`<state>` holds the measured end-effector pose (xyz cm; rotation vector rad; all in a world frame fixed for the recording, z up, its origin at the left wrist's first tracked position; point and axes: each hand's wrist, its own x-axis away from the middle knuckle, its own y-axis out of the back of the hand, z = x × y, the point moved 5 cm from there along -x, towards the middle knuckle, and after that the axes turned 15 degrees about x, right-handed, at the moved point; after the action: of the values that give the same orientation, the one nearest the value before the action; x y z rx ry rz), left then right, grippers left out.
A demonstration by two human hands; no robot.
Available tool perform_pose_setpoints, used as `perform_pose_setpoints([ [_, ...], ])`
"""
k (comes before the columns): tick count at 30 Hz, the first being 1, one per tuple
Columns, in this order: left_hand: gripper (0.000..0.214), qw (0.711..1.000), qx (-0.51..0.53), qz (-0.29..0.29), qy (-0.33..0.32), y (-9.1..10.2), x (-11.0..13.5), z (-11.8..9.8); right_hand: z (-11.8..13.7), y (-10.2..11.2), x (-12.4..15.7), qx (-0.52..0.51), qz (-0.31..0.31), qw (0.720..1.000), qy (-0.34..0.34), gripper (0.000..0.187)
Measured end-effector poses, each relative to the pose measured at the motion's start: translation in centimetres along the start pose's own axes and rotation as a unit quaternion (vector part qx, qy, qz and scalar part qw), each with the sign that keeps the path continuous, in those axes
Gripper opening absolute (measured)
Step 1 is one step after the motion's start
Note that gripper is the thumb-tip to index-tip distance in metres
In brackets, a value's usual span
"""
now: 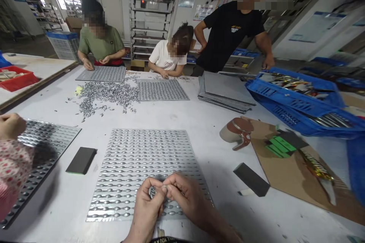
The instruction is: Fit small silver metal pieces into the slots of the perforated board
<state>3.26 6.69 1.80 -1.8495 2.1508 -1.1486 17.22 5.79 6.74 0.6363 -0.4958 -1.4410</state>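
A grey tray-like sheet (pixel 114 171) with rows of shiny silver oval bumps lies flat in front of me. Over its near right part, my left hand (pixel 149 205) and my right hand (pixel 186 199) meet fingertip to fingertip. Both are closed in a pinch around a small silver piece (pixel 164 187), mostly covered by the fingers. Left of the sheet rests a dark sanding block (pixel 81 160). To the right lies another dark block (pixel 251 179).
Loose silver oval pieces (pixel 111 95) lie heaped at mid-table. Stacked grey sheets (pixel 225 87), a lidded mug (pixel 236 131), cardboard (pixel 262 148) and blue crates (pixel 299 102) stand right. A co-worker's hand (pixel 11 125) is over another sheet (pixel 54 140) at left; several people are across the table.
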Motion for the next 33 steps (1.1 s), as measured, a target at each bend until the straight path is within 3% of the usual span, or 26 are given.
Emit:
perform_pose_setpoints([
  [5,0.051,0.999,-0.013,0.046,-0.007,-0.7,0.1,0.0,-1.5,-0.1,0.4,-0.017,-0.008,1.000,-0.023,0.016],
  [12,0.053,0.997,-0.034,0.054,0.036,-0.3,-0.1,1.1,-2.8,0.6,0.8,-0.014,-0.023,0.999,-0.039,0.012],
  [19,0.049,0.995,-0.013,0.079,0.050,-0.3,-0.4,1.7,-2.4,0.6,0.8,-0.026,0.022,0.999,-0.038,0.011],
  [33,0.055,0.989,-0.130,0.057,-0.039,-0.4,-0.4,-0.2,-2.2,-0.8,0.4,-0.120,0.044,0.988,-0.085,0.015],
])
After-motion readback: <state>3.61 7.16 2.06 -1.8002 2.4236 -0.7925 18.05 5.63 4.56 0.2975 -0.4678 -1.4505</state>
